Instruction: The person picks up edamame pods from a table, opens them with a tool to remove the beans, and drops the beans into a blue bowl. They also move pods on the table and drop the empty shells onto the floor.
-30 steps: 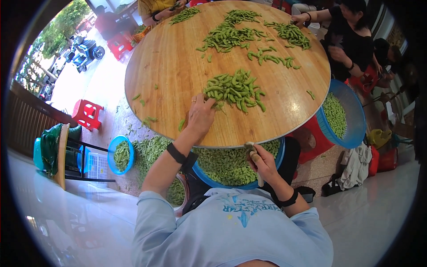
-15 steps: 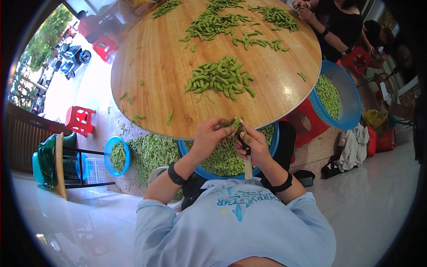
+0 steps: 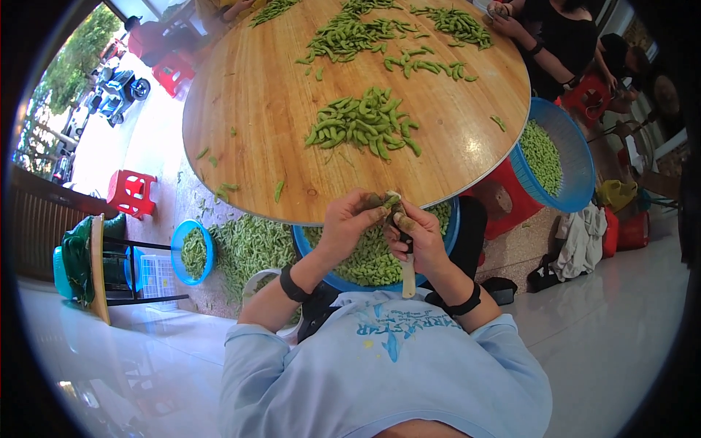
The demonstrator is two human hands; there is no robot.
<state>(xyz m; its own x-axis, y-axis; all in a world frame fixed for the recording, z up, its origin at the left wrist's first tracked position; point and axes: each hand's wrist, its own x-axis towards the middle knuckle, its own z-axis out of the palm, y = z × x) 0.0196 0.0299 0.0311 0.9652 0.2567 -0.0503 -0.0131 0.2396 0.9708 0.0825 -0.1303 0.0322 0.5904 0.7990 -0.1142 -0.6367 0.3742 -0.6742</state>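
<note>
Over a blue basin [image 3: 454, 241] of shelled green beans [image 3: 369, 259], both my hands meet at the table's near edge. My left hand [image 3: 346, 225] is closed, its thumb and fingers pinching a green soybean pod [image 3: 391, 197]. My right hand [image 3: 425, 241] is closed around a small tool with a black and cream handle [image 3: 408, 276], whose cream end points down toward my shirt. Its fingertips press against the same pod, and fingers hide the tool's working end. Beyond my hands, a pile of soybean pods [image 3: 363, 123] lies on the round wooden table [image 3: 255, 146].
More pod piles [image 3: 350, 36] lie across the table, where a person in black [image 3: 558, 44] sits. Another blue basin [image 3: 577, 157] of beans stands right on a red stool [image 3: 510, 204]. Pods heap on the floor [image 3: 255, 252] at left, near a small blue basin [image 3: 210, 252].
Both hands stay together at nearly the same spot. The pod between my fingertips has shifted slightly and shows less of its length. The tool remains in my right hand.
</note>
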